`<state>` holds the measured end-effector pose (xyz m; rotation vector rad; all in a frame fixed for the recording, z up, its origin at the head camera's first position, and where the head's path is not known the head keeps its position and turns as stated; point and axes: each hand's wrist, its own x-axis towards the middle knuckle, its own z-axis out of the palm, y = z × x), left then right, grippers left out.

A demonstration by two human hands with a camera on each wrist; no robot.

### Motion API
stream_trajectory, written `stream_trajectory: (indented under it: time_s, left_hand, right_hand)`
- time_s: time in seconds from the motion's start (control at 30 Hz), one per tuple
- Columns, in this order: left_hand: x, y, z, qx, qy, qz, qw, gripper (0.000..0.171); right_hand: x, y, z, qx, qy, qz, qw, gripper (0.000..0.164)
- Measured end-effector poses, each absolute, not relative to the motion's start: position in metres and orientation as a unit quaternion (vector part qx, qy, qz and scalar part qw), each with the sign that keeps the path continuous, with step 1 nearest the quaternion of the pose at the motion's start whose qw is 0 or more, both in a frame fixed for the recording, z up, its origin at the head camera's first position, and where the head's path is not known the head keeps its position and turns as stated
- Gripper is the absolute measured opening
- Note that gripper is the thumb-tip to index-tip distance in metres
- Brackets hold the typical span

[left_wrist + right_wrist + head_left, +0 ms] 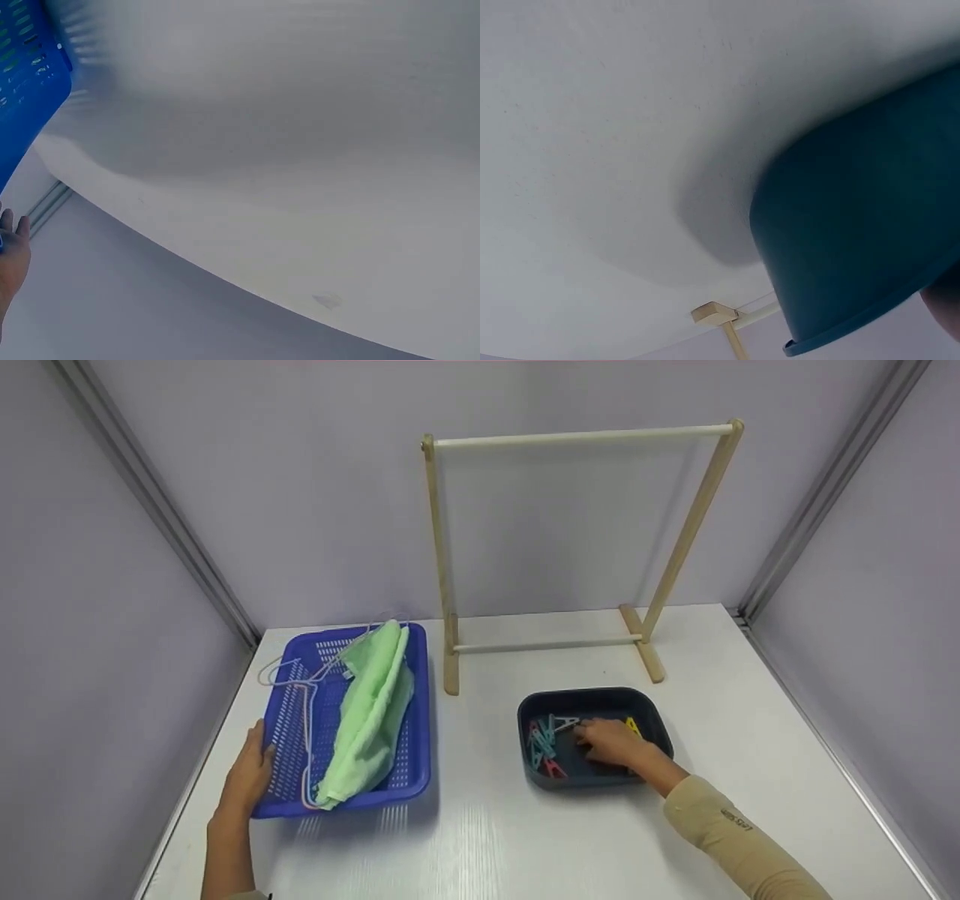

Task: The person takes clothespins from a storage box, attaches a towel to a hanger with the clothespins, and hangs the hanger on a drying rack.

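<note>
At the left, a blue plastic basket [420, 712] holds a light green cloth [371, 720] and thin wire hangers [307, 735]. My left hand [251, 772] grips the basket's left rim, thumb over the edge and the other fingers along the outside; part of it shows in the left wrist view. To the right stands a dark bin [596, 781] with several clothespins [542, 739] in teal, red and yellow. My right hand [611, 741] reaches into this bin, bent fingertips right at a whitish clothespin [566, 723]. Whether they pinch it I cannot tell.
A wooden rack [445, 547] with a white top bar [585, 437] stands behind the bin. Everything is on a white table [480, 840], with grey panels [337, 495] at the back and sides. In the right wrist view, the bin's outer wall [855, 210] fills the right side.
</note>
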<state>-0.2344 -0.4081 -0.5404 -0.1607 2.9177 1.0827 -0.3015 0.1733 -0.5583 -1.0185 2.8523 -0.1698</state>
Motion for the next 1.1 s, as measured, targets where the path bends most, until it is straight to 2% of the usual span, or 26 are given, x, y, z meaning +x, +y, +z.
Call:
stream_trajectory:
  time_s: [0.2, 0.43, 0.67, 0.9, 1.1]
  left_hand:
    - [-0.232, -0.412, -0.535, -0.048, 0.943, 0.330, 0.017, 0.060]
    - [-0.236, -0.414, -0.536, -0.014, 0.962, 0.273, -0.004, 0.072]
    - [-0.242, -0.415, -0.539, 0.009, 0.969, 0.247, -0.029, 0.071]
    - [-0.240, -0.415, -0.539, 0.007, 0.971, 0.236, -0.036, 0.073]
    - [-0.238, -0.412, -0.540, 0.003, 0.972, 0.232, -0.048, 0.074]
  right_hand:
    - [-0.298, 0.171, -0.552, -0.351, 0.934, -0.054, 0.047, 0.024]
    - [-0.296, 0.171, -0.550, -0.345, 0.935, -0.060, 0.052, 0.028]
    - [-0.296, 0.173, -0.549, -0.346, 0.933, -0.084, 0.046, 0.028]
    - [-0.293, 0.175, -0.545, -0.356, 0.928, -0.108, 0.015, 0.028]
    - [-0.288, 0.178, -0.537, -0.347, 0.925, -0.154, 0.018, 0.027]
